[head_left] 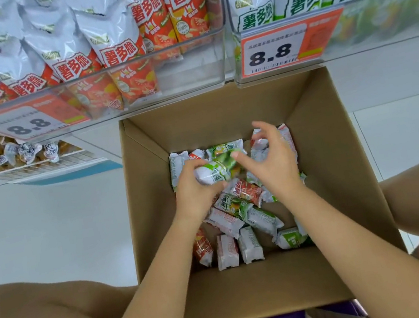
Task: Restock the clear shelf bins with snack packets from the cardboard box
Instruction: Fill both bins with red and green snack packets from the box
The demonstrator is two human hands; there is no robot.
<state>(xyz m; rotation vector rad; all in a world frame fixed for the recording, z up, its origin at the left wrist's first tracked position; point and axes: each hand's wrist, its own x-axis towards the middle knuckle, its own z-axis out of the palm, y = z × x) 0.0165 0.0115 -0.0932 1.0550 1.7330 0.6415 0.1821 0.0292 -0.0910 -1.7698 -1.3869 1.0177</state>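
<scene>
An open cardboard box [155, 223] stands on the floor between my knees, its bottom strewn with several red and green snack packets [240, 203]. Inside it, my left hand [194, 189] grips a green-and-white packet [216, 171]. My right hand [275, 159] hovers just right of that packet, fingers spread and loosely bent, thumb tip near the packet's end, holding nothing. Above the box, a clear shelf bin [187, 68] on the left holds red packets, and a clear bin [374, 25] on the right holds green ones.
Orange 8.8 price tags [284, 46] hang on both bin fronts. A lower wire shelf [37, 165] at the left carries small wrapped sweets. White floor tiles lie on both sides of the box. My knees flank the box.
</scene>
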